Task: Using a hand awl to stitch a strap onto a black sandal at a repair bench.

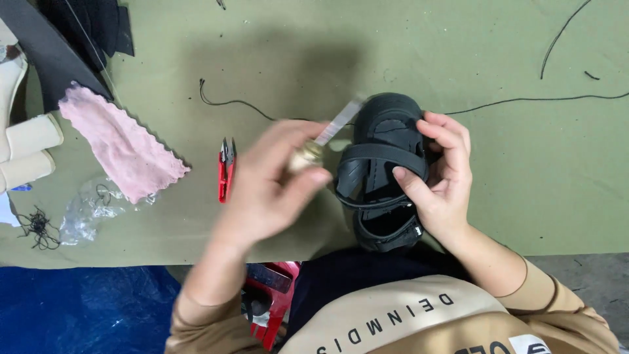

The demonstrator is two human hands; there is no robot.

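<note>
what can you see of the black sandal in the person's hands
The black sandal is a small strapped shoe, matte, looking like synthetic or rubbery material. Several straps cross its open upper and the rounded toe points away from the person. It sits over the olive green table near its front edge. The right hand grips its side, fingers on a strap; the blurred left hand holds a thin tool beside it.

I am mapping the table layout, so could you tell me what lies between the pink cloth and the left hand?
In the head view, red thread snips lie on the green table between the pink cloth and the left hand.
</note>
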